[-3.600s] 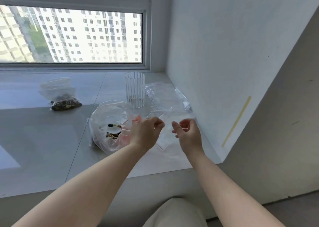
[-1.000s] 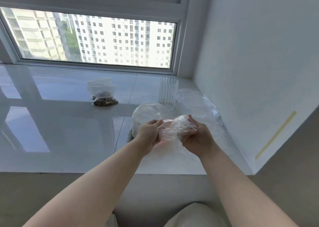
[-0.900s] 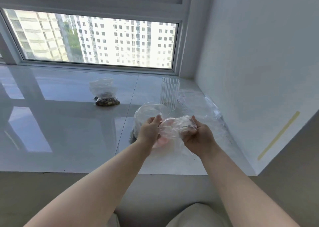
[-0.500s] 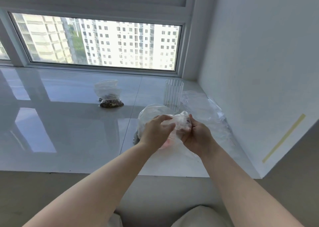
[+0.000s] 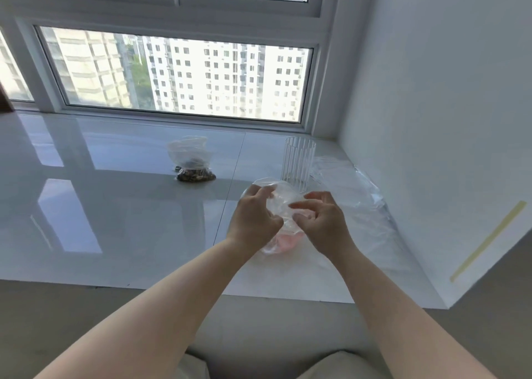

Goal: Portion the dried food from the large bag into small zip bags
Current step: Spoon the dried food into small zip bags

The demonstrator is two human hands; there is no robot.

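Clear, crinkled plastic fills the space between the two hands: a small zip bag (image 5: 280, 206) held up just above the worktop (image 5: 115, 211). Left hand (image 5: 254, 219) has its grip pinched together on the bag's left side, fingers curled into the film. Right hand (image 5: 322, 223) is clamped on the right side, thumb and forefinger pressing the plastic. Both forearms reach in from the near edge, over a pale trouser knee at the bottom of the view.

Directly behind and under the hands sits the large bag (image 5: 277, 239), clear, with a pinkish patch showing through below the wrists; most of it is hidden by the hands. No print or label can be read on either bag.

Just beyond, a ribbed clear glass (image 5: 299, 162) stands upright, close to the large bag's far rim. To its right, a loose pile of flat clear bags (image 5: 351, 188) lies along the foot of the white wall (image 5: 431, 119), running toward the worktop's right edge.

Further left, well apart from the hands, a filled small bag (image 5: 193, 162) stands with dark dried food in its bottom and its top slumped.

Worktop is glossy and pale; wide bare room to the left, tight on the right against the wall. A strip of yellowish tape (image 5: 486, 240) runs slantwise on the wall's lower face. Window (image 5: 178, 76) at the far edge, tower blocks outside.
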